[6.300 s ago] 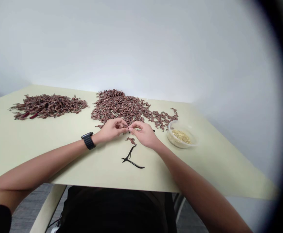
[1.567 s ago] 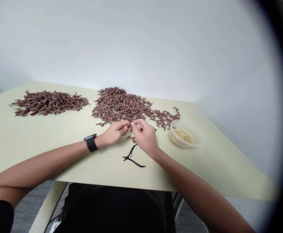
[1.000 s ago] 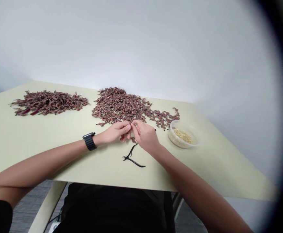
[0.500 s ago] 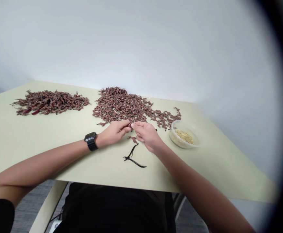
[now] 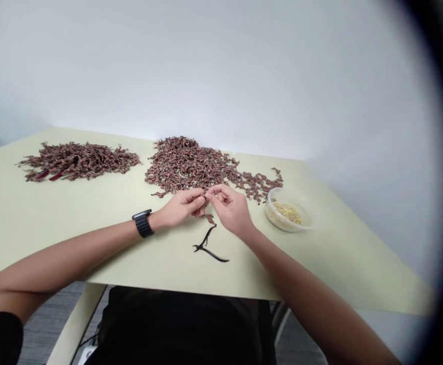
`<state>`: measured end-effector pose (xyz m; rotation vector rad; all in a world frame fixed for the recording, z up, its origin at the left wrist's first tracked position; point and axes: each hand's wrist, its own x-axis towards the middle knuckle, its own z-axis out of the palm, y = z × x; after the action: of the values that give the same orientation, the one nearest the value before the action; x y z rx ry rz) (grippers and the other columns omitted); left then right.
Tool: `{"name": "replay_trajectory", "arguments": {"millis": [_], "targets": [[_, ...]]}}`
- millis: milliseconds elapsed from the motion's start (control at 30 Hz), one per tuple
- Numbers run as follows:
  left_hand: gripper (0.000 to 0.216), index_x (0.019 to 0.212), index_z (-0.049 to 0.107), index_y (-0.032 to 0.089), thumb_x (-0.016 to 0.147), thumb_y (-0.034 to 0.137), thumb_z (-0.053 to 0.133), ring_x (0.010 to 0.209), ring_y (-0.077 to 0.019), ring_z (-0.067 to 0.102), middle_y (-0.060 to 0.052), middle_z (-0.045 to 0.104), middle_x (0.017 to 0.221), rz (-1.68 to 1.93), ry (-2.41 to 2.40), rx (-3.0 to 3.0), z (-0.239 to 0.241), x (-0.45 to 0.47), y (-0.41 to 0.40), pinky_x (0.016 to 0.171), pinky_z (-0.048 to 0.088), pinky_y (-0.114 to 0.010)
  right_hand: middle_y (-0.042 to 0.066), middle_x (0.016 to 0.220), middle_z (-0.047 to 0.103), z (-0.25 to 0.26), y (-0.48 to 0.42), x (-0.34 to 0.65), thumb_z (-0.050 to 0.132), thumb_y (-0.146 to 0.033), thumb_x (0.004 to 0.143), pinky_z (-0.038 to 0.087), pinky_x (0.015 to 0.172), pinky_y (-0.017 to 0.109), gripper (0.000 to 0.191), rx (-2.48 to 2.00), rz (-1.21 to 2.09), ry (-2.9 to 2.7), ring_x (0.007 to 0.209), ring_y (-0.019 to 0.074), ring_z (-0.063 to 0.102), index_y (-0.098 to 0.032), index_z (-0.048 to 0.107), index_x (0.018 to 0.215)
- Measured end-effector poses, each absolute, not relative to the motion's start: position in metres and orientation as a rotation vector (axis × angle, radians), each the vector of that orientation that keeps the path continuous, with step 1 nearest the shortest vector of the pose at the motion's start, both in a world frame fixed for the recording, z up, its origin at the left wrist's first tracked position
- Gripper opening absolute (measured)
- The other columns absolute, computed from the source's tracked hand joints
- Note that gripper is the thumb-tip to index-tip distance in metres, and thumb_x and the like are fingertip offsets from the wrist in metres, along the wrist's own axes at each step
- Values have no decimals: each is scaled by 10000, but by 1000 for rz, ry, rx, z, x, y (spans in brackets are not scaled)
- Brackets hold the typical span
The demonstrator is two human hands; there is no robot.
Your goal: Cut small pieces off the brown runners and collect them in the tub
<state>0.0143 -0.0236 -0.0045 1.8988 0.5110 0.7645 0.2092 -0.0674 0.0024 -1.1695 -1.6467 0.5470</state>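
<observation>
My left hand (image 5: 185, 205), with a black watch (image 5: 142, 223) on its wrist, is closed in a pinch around a small reddish-brown shrivelled piece, mostly hidden by the fingers. Against it, the thumb and forefinger of my right hand (image 5: 231, 207) pinch at the same spot; what lies between those fingertips is too small to make out. Just below the hands a similar shrivelled piece (image 5: 209, 219) rests on the table. Black nippers (image 5: 205, 247) lie nearer to me, their handles spread. In front of the fingertips spreads a large heap of such pieces (image 5: 191, 165).
A second heap of dark reddish-brown pieces (image 5: 80, 159) lies at the left, with two deep-red items at its front. To the right stands a clear round plastic bowl (image 5: 309, 223) holding yellowish bits (image 5: 287, 212). A pale wall backs the light yellow table (image 5: 137, 268).
My right hand has turned and its fingers have curled and lifted a little, still meeting the left fingertips. The left hand's thumb has shifted slightly. The nippers and heaps stay put.
</observation>
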Motion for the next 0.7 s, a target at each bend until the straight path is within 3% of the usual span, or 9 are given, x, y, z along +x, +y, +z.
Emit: {"name": "replay_trajectory", "arguments": {"millis": [100, 200, 400, 567, 700], "targets": [[418, 938, 591, 150, 1038, 524, 433, 704, -145, 578, -52, 637, 802, 764, 535, 1940, -5, 14, -24, 681, 447, -260, -70, 542, 362, 4, -71, 208, 630, -344, 936, 336, 543, 252, 164, -1169, 407, -1712, 505, 97, 359, -204, 693, 880], [409, 907, 587, 157, 1042, 511, 431, 697, -141, 579, -32, 633, 772, 783, 608, 2064, -6, 12, -24, 682, 421, -250, -72, 533, 358, 5, -74, 205, 635, -371, 930, 337, 502, 242, 191, -1186, 484, -1652, 474, 92, 367, -199, 679, 860], [317, 908, 566, 175, 1050, 425, 430, 704, -148, 520, -27, 596, 801, 852, 738, 2421, -4, 9, -23, 679, 356, -259, -63, 559, 464, 6, -72, 199, 723, -502, 847, 282, 398, 224, 330, -1146, 1135, -1289, 410, 66, 334, -182, 645, 871], [268, 917, 548, 185, 1051, 374, 411, 749, -176, 523, -52, 582, 837, 847, 746, 2629, -5, 7, -19, 694, 352, -280, -112, 541, 288, 8, -66, 204, 837, -401, 760, 176, 385, 181, 349, -992, 1638, -1022, 460, 35, 145, -166, 580, 784], [298, 914, 548, 181, 1051, 413, 421, 725, -156, 529, -31, 593, 823, 854, 740, 2553, -6, 7, -20, 685, 367, -270, -112, 551, 294, 8, -63, 207, 862, -406, 729, 158, 393, 177, 369, -962, 1679, -1029, 474, 33, 134, -159, 602, 814]]}}
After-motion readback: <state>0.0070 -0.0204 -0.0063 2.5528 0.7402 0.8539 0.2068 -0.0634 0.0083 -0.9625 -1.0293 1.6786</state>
